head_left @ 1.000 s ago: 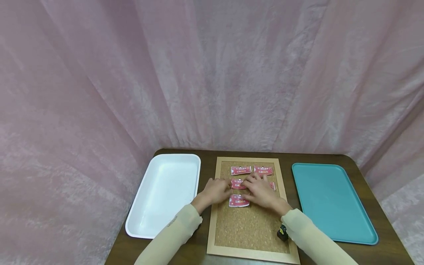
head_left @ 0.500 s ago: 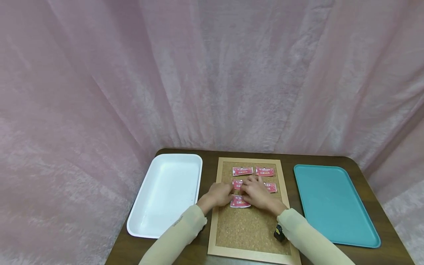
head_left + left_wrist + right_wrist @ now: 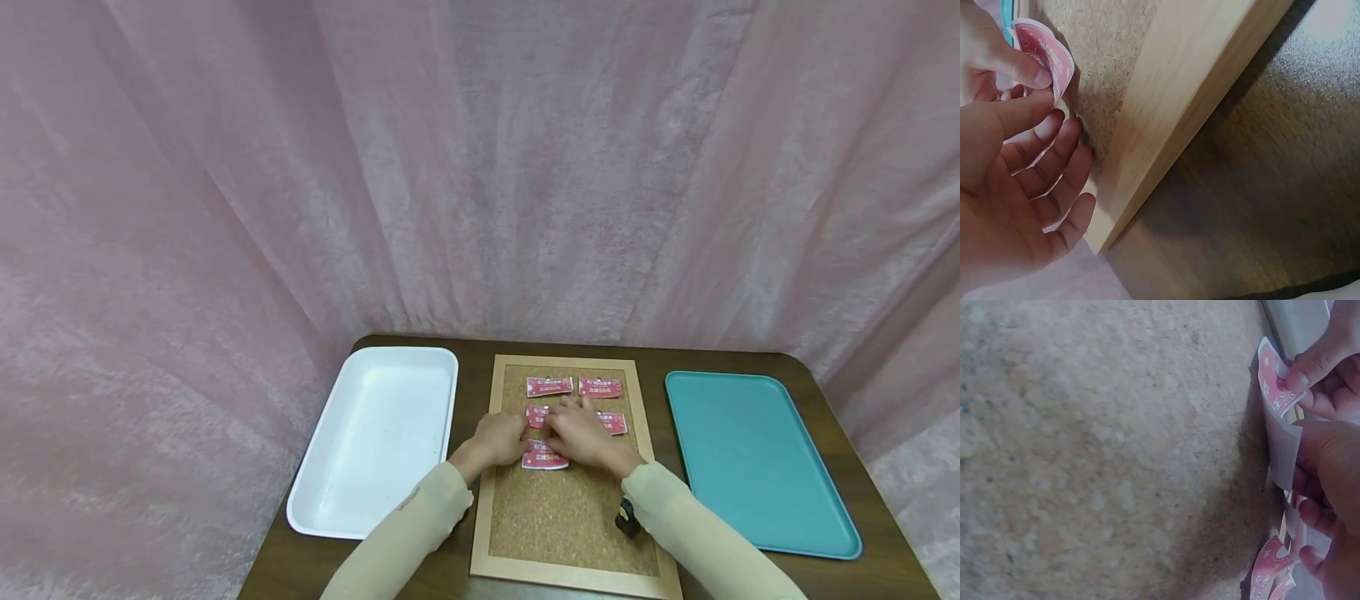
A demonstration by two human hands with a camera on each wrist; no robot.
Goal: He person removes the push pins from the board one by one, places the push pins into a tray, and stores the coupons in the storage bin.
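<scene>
A red paper coupon (image 3: 545,456) lies lowest among several red coupons on a wood-framed corkboard (image 3: 570,525). In the right wrist view this coupon (image 3: 1282,447) bows up from the cork, its pale back showing. My left hand (image 3: 500,439) pinches its left part, thumb on the printed face. My right hand (image 3: 581,433) grips it near the upper edge, thumb against the paper in the left wrist view. Its fingers hide most of the coupon (image 3: 537,417) above. My left hand's other fingers (image 3: 1054,169) curl loosely. The fingertips and any pin between them are hidden.
A white tray (image 3: 447,400) stands left of the corkboard, and a teal tray (image 3: 757,467) lies to its right. Two coupons, one of them the left coupon (image 3: 550,387), sit along the top. Another coupon (image 3: 613,423) shows beside my right hand. A pink curtain (image 3: 525,167) hangs behind.
My left fingers have drawn in from a more spread pose. My right hand has shifted slightly left and down, uncovering more of the right-hand coupon. The trays and corkboard keep their places.
</scene>
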